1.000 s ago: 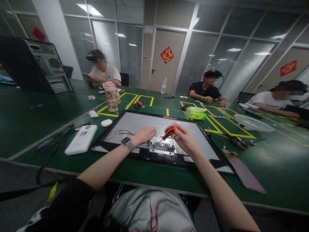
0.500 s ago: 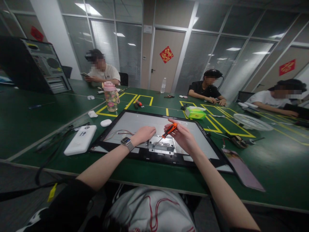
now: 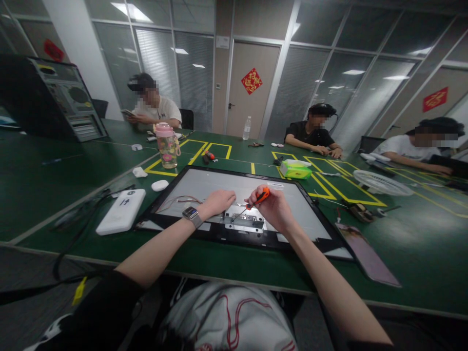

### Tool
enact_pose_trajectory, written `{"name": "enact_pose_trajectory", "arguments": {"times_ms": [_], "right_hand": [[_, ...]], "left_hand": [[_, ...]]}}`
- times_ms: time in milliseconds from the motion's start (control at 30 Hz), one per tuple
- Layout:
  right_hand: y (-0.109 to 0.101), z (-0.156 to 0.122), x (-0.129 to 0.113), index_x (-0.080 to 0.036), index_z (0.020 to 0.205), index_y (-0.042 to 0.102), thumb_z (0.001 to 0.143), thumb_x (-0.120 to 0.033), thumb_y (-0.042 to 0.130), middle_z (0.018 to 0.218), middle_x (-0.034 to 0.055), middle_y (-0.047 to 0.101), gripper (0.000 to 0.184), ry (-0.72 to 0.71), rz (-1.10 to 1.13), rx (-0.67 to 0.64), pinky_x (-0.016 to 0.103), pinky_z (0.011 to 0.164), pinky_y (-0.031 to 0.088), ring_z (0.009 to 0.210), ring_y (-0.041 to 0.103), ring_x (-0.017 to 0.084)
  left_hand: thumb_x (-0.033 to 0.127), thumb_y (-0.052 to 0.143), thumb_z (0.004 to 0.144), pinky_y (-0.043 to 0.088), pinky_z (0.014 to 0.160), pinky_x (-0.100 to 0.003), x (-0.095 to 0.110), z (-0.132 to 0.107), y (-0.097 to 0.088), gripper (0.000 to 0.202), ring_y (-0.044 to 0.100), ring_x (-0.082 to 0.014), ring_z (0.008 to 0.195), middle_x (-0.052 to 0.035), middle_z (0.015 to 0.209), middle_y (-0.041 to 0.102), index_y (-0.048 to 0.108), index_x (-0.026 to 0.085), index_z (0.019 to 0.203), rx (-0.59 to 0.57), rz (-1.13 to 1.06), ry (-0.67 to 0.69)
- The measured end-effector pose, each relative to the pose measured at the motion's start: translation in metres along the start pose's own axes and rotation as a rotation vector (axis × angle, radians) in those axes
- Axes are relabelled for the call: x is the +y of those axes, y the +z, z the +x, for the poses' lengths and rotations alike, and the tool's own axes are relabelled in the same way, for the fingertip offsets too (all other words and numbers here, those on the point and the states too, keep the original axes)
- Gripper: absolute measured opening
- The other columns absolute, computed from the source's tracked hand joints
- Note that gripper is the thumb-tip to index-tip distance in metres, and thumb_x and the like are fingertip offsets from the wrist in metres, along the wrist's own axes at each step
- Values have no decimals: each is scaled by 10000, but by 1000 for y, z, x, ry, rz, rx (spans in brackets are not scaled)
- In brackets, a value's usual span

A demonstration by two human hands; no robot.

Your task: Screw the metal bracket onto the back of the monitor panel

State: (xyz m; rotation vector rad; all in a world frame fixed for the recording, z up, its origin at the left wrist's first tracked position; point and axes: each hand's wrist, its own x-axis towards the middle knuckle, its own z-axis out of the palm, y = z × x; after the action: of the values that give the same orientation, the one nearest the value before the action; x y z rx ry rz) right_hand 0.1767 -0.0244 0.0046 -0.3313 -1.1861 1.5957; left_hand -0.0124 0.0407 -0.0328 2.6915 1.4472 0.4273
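My right hand (image 3: 274, 209) is closed around the orange-and-black handle of a screwdriver (image 3: 261, 196). Its shaft slants down to the left, with the tip at the left part of a metal bracket (image 3: 248, 222). This bracket lies at the near side of a flat display panel (image 3: 307, 209) with a black frame. Just above and left of the bracket, my left hand (image 3: 217, 202) rests over the panel, its fingers drawn together and curled; whatever is under them is hidden. Thin wires (image 3: 179, 200) run across the panel beside that hand.
Left of the panel lie a white power bank (image 3: 122, 212), a white oval case (image 3: 160, 185) and dark cables. A pink-lidded bottle (image 3: 167, 148) stands behind them. A green tissue pack (image 3: 296, 169) and a phone (image 3: 369, 256) lie rightward. Three people sit across the table.
My right hand's fingers have curled in around the screwdriver handle, where the index finger stuck out before. The screwdriver tip stays at the bracket. My left hand has hardly moved.
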Motion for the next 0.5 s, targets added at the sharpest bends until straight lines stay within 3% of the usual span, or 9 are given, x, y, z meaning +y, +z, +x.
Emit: {"name": "enact_pose_trajectory", "arguments": {"times_ms": [200,500], "right_hand": [[4,0,1,-208,673,511,826,-386,533,591,-22,447,236,-9,-12,2,364,749,439,576,420,138],[12,-3,0,-218,584,433,801,-428,578,531,-37,354,335,13,-86,2,366,711,442,543,371,141]], "left_hand": [[346,297,951,429,661,-277,-1,0,2,391,626,-203,747,-86,847,690,648,175,943,6,-4,-3],[346,295,955,430,671,-279,0,-1,0,392,628,-204,756,-92,859,693,646,173,932,7,-12,8]]}}
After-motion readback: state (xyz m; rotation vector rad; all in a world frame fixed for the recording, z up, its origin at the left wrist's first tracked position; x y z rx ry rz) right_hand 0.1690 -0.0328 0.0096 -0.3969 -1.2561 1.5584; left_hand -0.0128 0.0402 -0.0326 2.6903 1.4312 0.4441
